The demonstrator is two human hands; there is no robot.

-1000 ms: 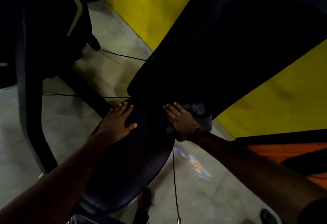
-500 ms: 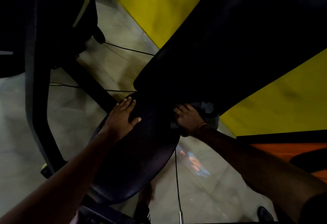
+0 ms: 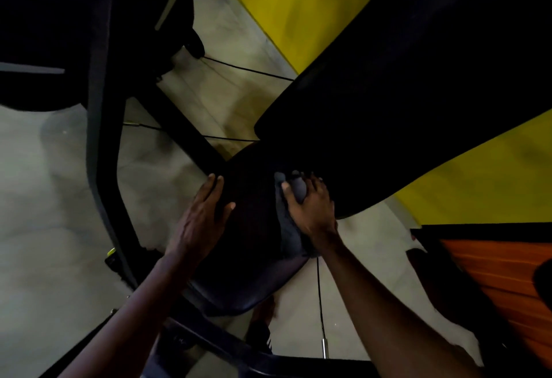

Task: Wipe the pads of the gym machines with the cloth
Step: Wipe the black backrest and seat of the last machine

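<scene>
Left hand (image 3: 203, 216): flat on the seat pad (image 3: 254, 273), fingers straight, holding nothing.
Right hand (image 3: 312, 213): fingers curled, gripping the grey cloth (image 3: 291, 231).
Cloth: bunched on the seat pad's right edge, just below the back pad (image 3: 388, 108).
Risk: the bunched cloth may skip the crease between the pads.

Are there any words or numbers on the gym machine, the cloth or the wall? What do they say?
None: no words, numbers or labels can be read. The seat pad, back pad, cloth, yellow wall and orange panel all look plain; the dark machine frame is too dim to tell.
</scene>
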